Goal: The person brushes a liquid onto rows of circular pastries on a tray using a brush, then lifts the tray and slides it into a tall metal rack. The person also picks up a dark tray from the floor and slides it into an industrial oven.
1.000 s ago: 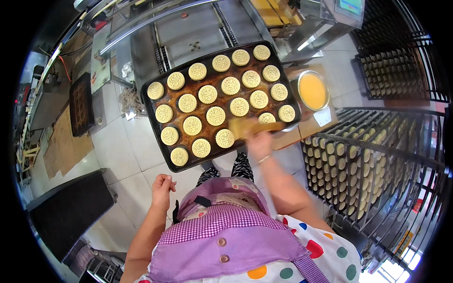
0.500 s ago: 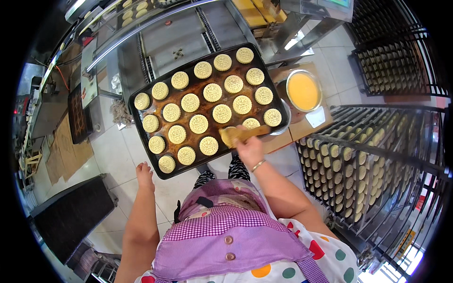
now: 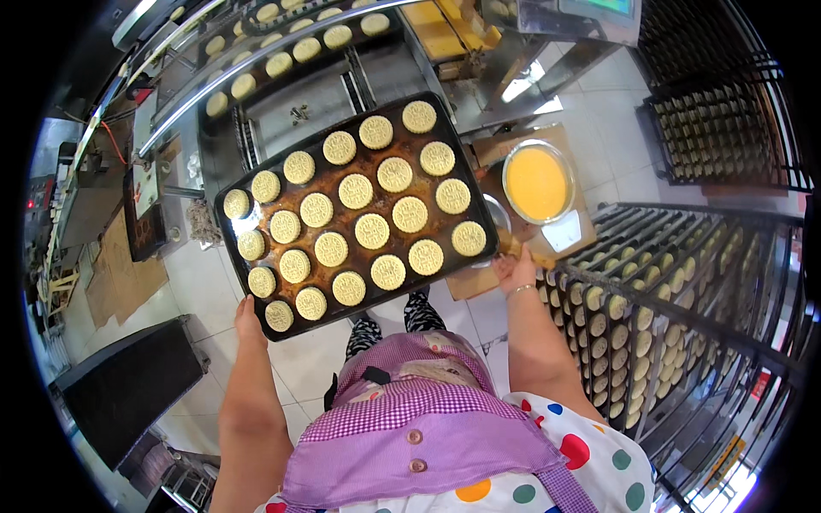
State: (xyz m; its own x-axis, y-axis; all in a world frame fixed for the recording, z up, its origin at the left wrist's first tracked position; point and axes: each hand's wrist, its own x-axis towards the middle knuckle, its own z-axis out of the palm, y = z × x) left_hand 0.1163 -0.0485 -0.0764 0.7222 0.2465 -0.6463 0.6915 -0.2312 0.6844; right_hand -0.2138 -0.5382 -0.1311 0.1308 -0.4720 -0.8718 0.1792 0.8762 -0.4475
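A dark baking tray (image 3: 338, 275) lies tilted across the middle, holding rows of round pale mooncakes (image 3: 356, 191) with stamped tops. My left hand (image 3: 249, 321) grips the tray's near left corner, fingers partly hidden by the rim. Just off the tray's near right corner, my right hand (image 3: 515, 274) is closed around a brush (image 3: 540, 256) with a yellowish brown look; part of it is blurred. Beyond that hand stands a clear bowl (image 3: 568, 201) of orange-yellow liquid (image 3: 535, 179). Between tray and bowl, a metal bowl (image 3: 498, 212) shows only in part.
A metal conveyor machine (image 3: 299, 107) runs along the far side, carrying another tray of mooncakes (image 3: 306, 50). Cardboard (image 3: 479, 285) lies under the bowls. At right stands a rack (image 3: 676, 299) filled with pastries. A black panel (image 3: 128, 393) is at lower left.
My left hand has come up to the tray's corner. My right hand has moved right with the brush, off the mooncakes. The tray sits slightly left and nearer; another tray shows on the conveyor.
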